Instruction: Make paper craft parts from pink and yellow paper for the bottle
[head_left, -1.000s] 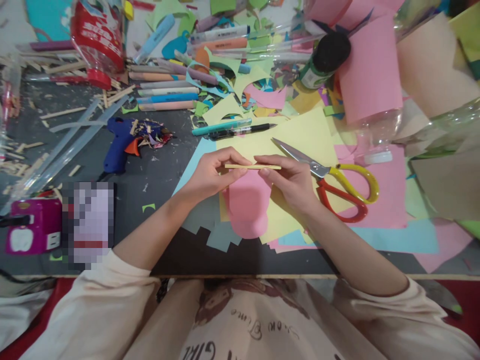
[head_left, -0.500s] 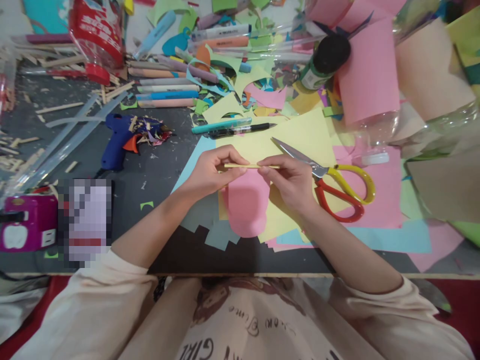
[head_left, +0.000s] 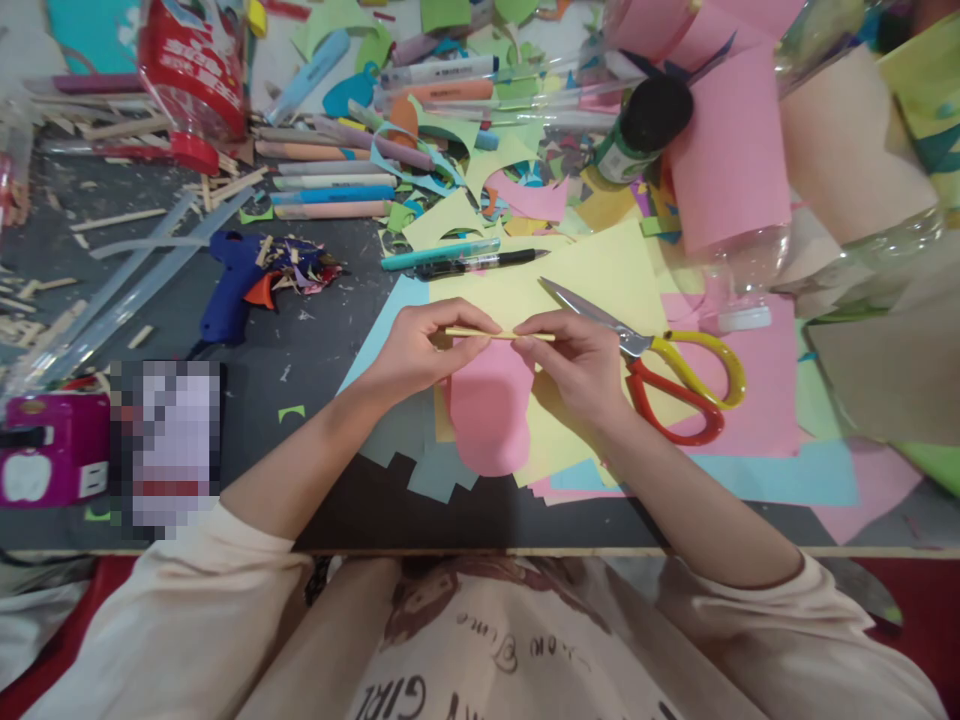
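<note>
A thin yellow strip [head_left: 507, 335] is pinched between both hands, seen edge-on and roughly level. My left hand [head_left: 431, 343] grips its left part, thumb below and fingers above. On its right part, my right hand [head_left: 581, 358] closes in the same way, the fingertips of the two hands close together. Just beneath the strip is a pink paper piece [head_left: 491, 410] with a rounded lower end; whether it joins the strip I cannot tell. Yellow paper sheets [head_left: 611, 270] lie under the hands. Scissors [head_left: 637, 345] with yellow and red handles rest beside my right hand.
Two pens [head_left: 480, 262] lie beyond the hands, with markers [head_left: 334, 195] and paper scraps behind. A blue glue gun [head_left: 229, 290] and purple box [head_left: 56, 450] are at left. A dark-capped bottle [head_left: 645, 130] and a pink-wrapped bottle [head_left: 731, 150] stand at right.
The strip tilts slightly more, its right end a little lower. Both hands keep their pinch on it, and the whole view has shifted slightly.
</note>
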